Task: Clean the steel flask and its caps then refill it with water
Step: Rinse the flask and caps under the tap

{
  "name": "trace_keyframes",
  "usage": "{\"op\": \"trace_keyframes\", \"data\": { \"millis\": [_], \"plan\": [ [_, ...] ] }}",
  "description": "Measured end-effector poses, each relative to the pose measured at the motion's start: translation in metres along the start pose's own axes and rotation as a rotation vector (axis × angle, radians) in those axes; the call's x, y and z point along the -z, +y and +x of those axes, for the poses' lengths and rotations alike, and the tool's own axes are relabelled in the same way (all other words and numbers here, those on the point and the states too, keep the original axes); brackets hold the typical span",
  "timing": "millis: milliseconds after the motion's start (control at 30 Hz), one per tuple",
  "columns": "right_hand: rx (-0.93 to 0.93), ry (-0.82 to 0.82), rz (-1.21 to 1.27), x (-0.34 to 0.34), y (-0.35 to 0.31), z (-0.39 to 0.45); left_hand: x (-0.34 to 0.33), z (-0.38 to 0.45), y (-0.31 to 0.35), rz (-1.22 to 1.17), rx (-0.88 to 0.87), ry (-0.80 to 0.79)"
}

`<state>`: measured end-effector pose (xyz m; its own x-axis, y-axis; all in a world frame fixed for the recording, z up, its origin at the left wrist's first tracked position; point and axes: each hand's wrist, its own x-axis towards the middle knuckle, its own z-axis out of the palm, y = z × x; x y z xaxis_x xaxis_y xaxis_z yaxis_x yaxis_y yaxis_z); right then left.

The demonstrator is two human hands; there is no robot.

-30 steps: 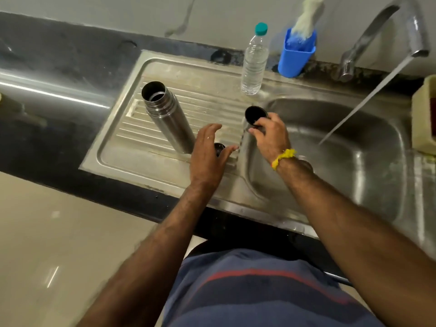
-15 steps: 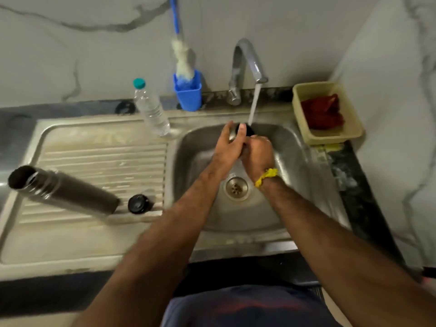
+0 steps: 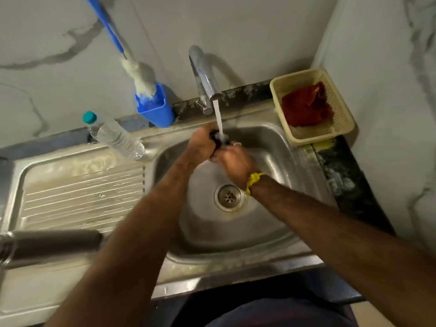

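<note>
Both hands meet under the running tap [image 3: 205,74], over the sink bowl [image 3: 278,147]. My left hand [image 3: 201,143] and my right hand [image 3: 232,162] grip a dark flask cap [image 3: 218,138] between them, and the water stream lands on it. Most of the cap is hidden by my fingers. The steel flask [image 3: 50,245] stands open-mouthed on the drainboard [image 3: 77,190] at the lower left, leaning in this wide-angle view. The second small cap is hidden behind my left forearm.
A clear plastic water bottle [image 3: 115,136] with a teal cap stands at the back of the drainboard. A blue holder [image 3: 157,110] with a bottle brush sits by the wall. A cream basket [image 3: 342,114] with a red cloth is at the right.
My right hand carried the cap from the drainboard to the running tap, and my left hand left the small cap and joined it. The view has moved closer over the sink.
</note>
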<state>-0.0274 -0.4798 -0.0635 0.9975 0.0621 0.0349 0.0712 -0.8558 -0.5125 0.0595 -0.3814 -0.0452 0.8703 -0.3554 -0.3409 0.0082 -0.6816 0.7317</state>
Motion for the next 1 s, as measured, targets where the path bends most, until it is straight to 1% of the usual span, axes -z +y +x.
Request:
{"op": "trace_keyframes", "data": {
  "millis": [33, 67, 133, 167, 200, 233, 267, 300, 333, 400, 433, 500, 567, 633, 667, 700, 733, 767, 800, 833, 867, 933, 967, 1000],
  "plan": [
    [0.052, -0.016, 0.017, -0.002, 0.004, -0.005, 0.001, 0.001, -0.002, 0.051, 0.029, 0.007],
    [0.03, -0.009, 0.032, 0.002, 0.006, -0.004, 0.002, 0.001, -0.003, 0.054, 0.057, 0.039],
    [-0.072, 0.125, 0.024, 0.008, 0.007, 0.003, -0.005, -0.004, 0.001, -0.039, 0.048, 0.166],
    [-0.096, 0.154, -0.015, 0.007, 0.004, 0.004, -0.009, -0.005, -0.001, -0.088, 0.042, 0.214],
    [-0.074, 0.139, -0.054, 0.009, -0.002, 0.001, -0.011, -0.005, -0.002, -0.108, 0.056, 0.21],
    [-0.01, 0.14, -0.066, 0.008, -0.004, -0.006, -0.011, -0.004, -0.001, -0.078, 0.073, 0.137],
    [0.072, 0.161, -0.064, 0.006, -0.002, -0.012, -0.008, 0.0, -0.005, -0.012, 0.101, 0.078],
    [0.096, 0.155, -0.021, 0.006, 0.001, -0.014, -0.005, -0.001, -0.005, 0.042, 0.132, 0.062],
    [0.036, 0.12, 0.016, 0.01, 0.0, -0.012, -0.003, 0.0, -0.009, 0.048, 0.14, 0.074],
    [-0.093, 0.068, 0.004, 0.012, -0.006, -0.003, -0.003, -0.005, -0.009, -0.044, 0.123, 0.13],
    [-0.135, 0.037, 0.028, 0.01, -0.01, -0.001, -0.003, -0.006, -0.008, -0.059, 0.12, 0.133],
    [-0.117, -0.009, 0.054, 0.004, -0.014, -0.003, -0.003, -0.005, 0.0, -0.042, 0.165, 0.103],
    [-0.119, 0.013, 0.079, 0.008, -0.009, 0.0, 0.0, -0.004, 0.003, -0.013, 0.186, 0.161],
    [-0.192, 0.025, 0.016, 0.01, -0.004, 0.007, -0.006, -0.009, 0.006, -0.066, 0.151, 0.215],
    [-0.182, 0.031, -0.056, 0.01, -0.003, 0.007, -0.009, -0.01, 0.003, -0.03, 0.117, 0.21],
    [-0.131, 0.016, -0.102, 0.006, -0.003, 0.004, -0.01, -0.011, 0.004, 0.034, 0.085, 0.171],
    [-0.069, -0.01, -0.115, 0.003, -0.003, -0.001, -0.006, -0.013, 0.007, 0.111, 0.097, 0.095],
    [-0.015, -0.029, -0.067, -0.001, 0.0, -0.008, -0.002, -0.011, 0.008, 0.193, 0.099, 0.048],
    [0.001, -0.017, 0.014, -0.006, 0.003, -0.011, 0.003, -0.012, 0.012, 0.236, 0.103, 0.033],
    [-0.031, 0.036, 0.112, -0.01, 0.005, -0.01, 0.006, -0.01, 0.013, 0.219, 0.104, 0.028],
    [-0.101, 0.112, 0.206, -0.01, 0.002, -0.007, 0.005, -0.009, 0.014, 0.09, 0.102, 0.03],
    [-0.284, 0.238, 0.462, -0.01, -0.007, 0.002, -0.003, -0.016, 0.013, -0.289, 0.112, 0.066],
    [-0.37, 0.261, 0.598, -0.01, -0.01, 0.005, -0.008, -0.019, 0.01, -0.383, 0.066, 0.089],
    [-0.456, 0.26, 0.767, -0.008, -0.01, 0.006, -0.013, -0.023, 0.006, -0.419, 0.006, 0.091]
  ]
}}
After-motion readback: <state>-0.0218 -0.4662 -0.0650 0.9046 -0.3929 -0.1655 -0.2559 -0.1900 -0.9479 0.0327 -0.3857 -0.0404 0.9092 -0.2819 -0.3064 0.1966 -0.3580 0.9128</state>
